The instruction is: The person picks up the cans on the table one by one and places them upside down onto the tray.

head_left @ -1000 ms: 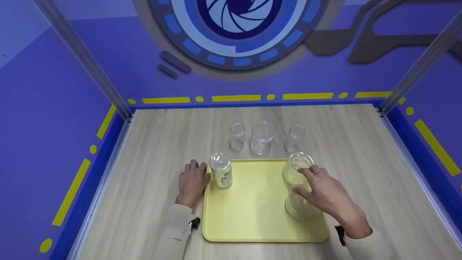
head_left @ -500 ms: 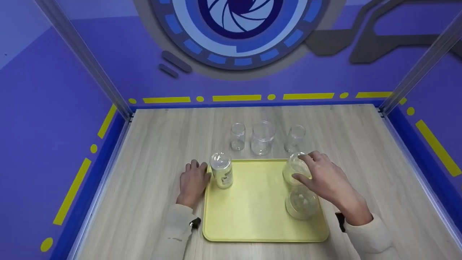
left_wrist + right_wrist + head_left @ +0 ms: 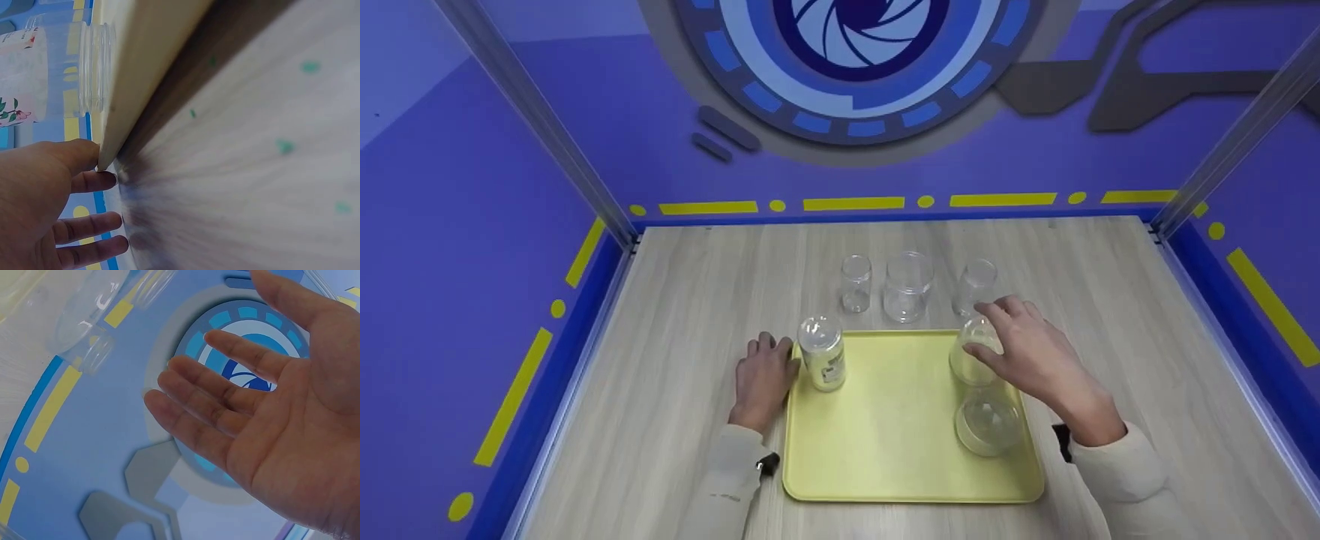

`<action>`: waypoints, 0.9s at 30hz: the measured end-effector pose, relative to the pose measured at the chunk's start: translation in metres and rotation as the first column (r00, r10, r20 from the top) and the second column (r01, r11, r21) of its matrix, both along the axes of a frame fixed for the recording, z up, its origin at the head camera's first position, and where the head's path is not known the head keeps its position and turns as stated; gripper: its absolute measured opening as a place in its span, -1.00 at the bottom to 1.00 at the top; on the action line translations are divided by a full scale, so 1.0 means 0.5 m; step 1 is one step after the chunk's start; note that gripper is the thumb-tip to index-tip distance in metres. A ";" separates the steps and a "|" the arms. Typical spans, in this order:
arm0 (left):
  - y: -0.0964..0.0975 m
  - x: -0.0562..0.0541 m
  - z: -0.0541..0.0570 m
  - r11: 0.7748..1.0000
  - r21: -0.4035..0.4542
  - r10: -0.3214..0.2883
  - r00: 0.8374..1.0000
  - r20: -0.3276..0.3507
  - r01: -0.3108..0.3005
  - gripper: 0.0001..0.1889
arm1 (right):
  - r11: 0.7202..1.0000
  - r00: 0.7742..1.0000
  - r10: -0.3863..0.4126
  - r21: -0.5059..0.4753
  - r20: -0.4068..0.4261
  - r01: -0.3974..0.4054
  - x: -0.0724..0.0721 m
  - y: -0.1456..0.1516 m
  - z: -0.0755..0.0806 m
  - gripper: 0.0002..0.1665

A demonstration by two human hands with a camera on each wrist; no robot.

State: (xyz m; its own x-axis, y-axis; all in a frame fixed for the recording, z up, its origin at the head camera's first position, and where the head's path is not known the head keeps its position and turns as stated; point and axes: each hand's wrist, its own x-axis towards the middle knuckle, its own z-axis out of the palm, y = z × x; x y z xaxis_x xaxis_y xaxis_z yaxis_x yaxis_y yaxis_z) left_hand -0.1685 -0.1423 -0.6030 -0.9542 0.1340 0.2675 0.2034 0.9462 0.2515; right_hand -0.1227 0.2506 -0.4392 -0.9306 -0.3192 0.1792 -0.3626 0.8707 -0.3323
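Rests a bare left hand (image 3: pixel 761 381), left of centre in the head view, at a yellow rectangular tray (image 3: pixel 892 442), thumb against the rim, fingers outstretched beside it, clasping nothing. Extends a bare right hand (image 3: pixel 1039 358), right of centre, above a clear round jar (image 3: pixel 969 369) at the tray's upper right, thumb and fingers parted; shows an open palm in the right wrist view, grip released. Shows a second clear round jar (image 3: pixel 988 427) just below the first in the frame, and a clear labelled cylindrical jar (image 3: pixel 823 356), upright but mouth down, at the tray's upper left, near the left hand. Includes, above the tray near mid-frame, a row of a narrow clear vessel (image 3: pixel 856 285), a wide clear vessel (image 3: pixel 909 289) and another narrow clear vessel (image 3: pixel 978 279), all on a pale wood-grain table (image 3: pixel 697 292). Shows blue panels (image 3: pixel 457 247) with yellow dashes at left, right and top.
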 end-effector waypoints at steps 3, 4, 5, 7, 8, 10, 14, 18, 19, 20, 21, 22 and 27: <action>0.001 -0.001 0.002 1.000 -0.007 -0.001 1.000 -0.007 0.001 -0.78 | 1.000 1.000 0.004 0.002 -0.001 -0.004 -0.011 0.002 -0.001 -0.31; 0.001 -0.001 0.002 1.000 -0.012 -0.001 1.000 -0.005 0.001 -0.77 | 1.000 1.000 0.005 0.002 -0.002 -0.005 -0.016 0.002 -0.001 -0.30; 0.001 -0.001 0.002 1.000 -0.020 -0.001 1.000 -0.007 0.001 -0.77 | 1.000 1.000 0.005 0.002 -0.003 -0.005 -0.020 0.003 -0.002 -0.30; 0.001 -0.001 0.002 1.000 -0.027 -0.001 1.000 -0.002 0.001 -0.77 | 1.000 1.000 0.004 -0.001 0.000 -0.004 -0.029 0.004 -0.002 -0.30; 0.001 -0.001 0.001 1.000 -0.029 -0.001 1.000 0.000 0.001 -0.76 | 1.000 1.000 0.003 -0.002 0.001 -0.003 -0.033 0.005 -0.003 -0.29; 0.001 0.000 0.000 0.999 -0.032 -0.001 1.000 0.012 0.001 -0.76 | 1.000 1.000 0.002 -0.002 0.006 -0.002 -0.041 0.006 -0.004 -0.29; 0.000 0.001 0.001 1.000 -0.029 0.002 1.000 0.031 -0.001 -0.75 | 1.000 1.000 -0.005 -0.005 0.023 0.005 -0.058 0.011 -0.007 -0.30; 0.000 0.002 0.002 0.999 -0.034 0.003 1.000 0.030 -0.002 -0.77 | 1.000 0.999 -0.015 -0.010 0.043 0.016 -0.076 0.015 -0.011 -0.31; 0.000 0.002 0.002 0.999 -0.035 0.001 1.000 0.018 -0.001 -0.77 | 1.000 0.999 -0.019 -0.012 0.047 0.019 -0.080 0.017 -0.012 -0.31; 0.000 0.002 0.002 0.999 -0.038 0.000 1.000 0.006 0.000 -0.77 | 1.000 0.998 -0.021 -0.014 0.052 0.022 -0.085 0.018 -0.013 -0.31; 0.000 0.002 0.001 0.999 -0.039 0.000 1.000 -0.002 0.000 -0.77 | 1.000 0.998 -0.024 -0.015 0.058 0.025 -0.089 0.019 -0.013 -0.31; 0.001 0.002 0.001 0.999 -0.038 -0.001 1.000 -0.013 0.000 -0.77 | 0.999 0.998 -0.027 -0.016 0.063 0.028 -0.093 0.020 -0.015 -0.31; 0.001 0.001 -0.001 1.000 -0.031 -0.001 1.000 -0.014 0.001 -0.79 | 0.999 0.995 -0.040 -0.017 0.087 0.042 -0.113 0.027 -0.023 -0.31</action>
State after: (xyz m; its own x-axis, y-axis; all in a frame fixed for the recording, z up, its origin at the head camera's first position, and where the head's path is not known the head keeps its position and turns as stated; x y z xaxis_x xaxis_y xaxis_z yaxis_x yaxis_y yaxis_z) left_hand -0.1681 -0.1419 -0.6037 -0.9503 0.1434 0.2763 0.2077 0.9532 0.2196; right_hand -0.1793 0.2638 -0.4505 -0.9552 -0.2775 0.1032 -0.2957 0.8775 -0.3775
